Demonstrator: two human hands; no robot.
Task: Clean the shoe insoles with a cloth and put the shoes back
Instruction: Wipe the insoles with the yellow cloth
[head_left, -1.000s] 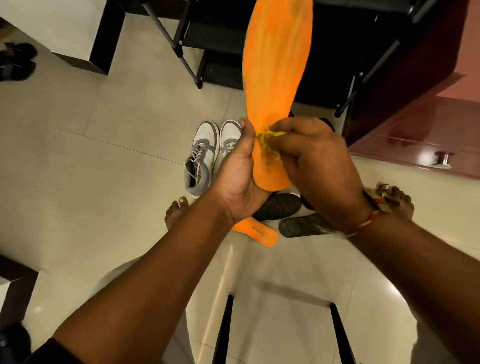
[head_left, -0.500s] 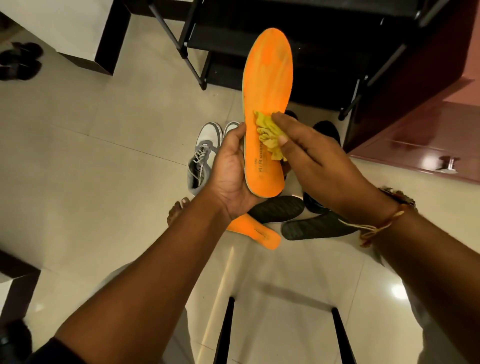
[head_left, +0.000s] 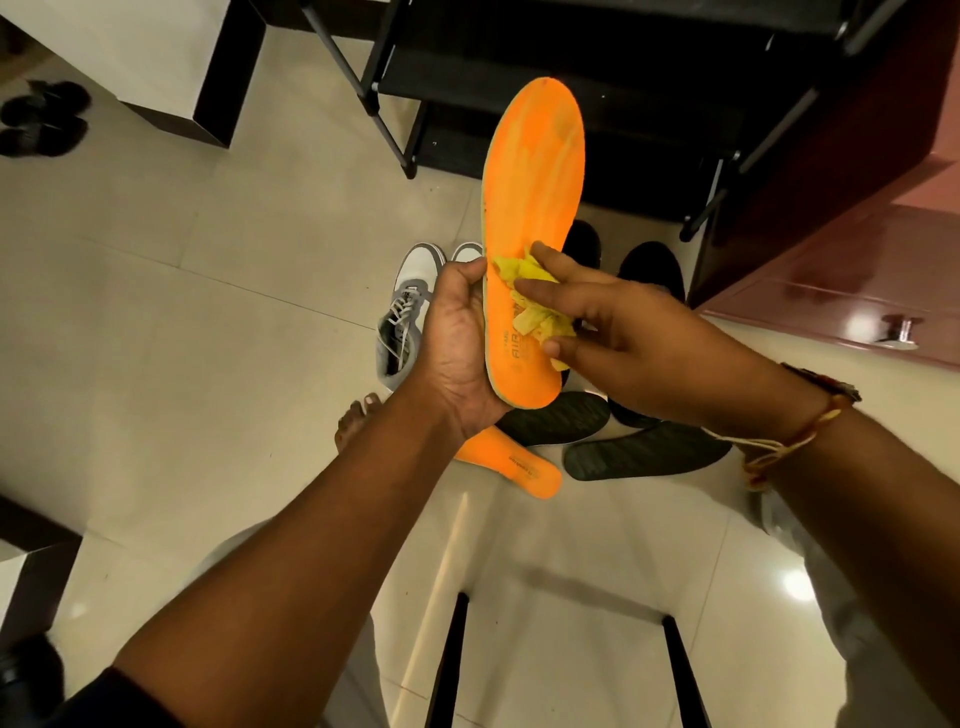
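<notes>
My left hand (head_left: 460, 338) grips the heel half of an orange insole (head_left: 535, 171), which stands upright with its toe end pointing up. My right hand (head_left: 623, 338) holds a crumpled yellow cloth (head_left: 535, 306) pressed against the insole's middle, thumb and fingers curled round it. On the floor below lie a second orange insole (head_left: 511, 462) and two dark insoles (head_left: 558, 423) (head_left: 644, 457). A grey and white pair of sneakers (head_left: 405, 312) stands behind my left hand. Black shoes (head_left: 649, 270) stand partly hidden behind the insole and my right hand.
A black metal shoe rack (head_left: 519, 78) stands at the back. A maroon cabinet (head_left: 841, 291) with a metal knob is at the right. Dark sandals (head_left: 41, 124) lie far left by a white unit (head_left: 156, 57). Black chair legs (head_left: 452, 665) frame the near floor.
The insole has come down and tilted into full view. My right hand has wiped the cloth from the heel up to the middle and back a little toward the heel.
</notes>
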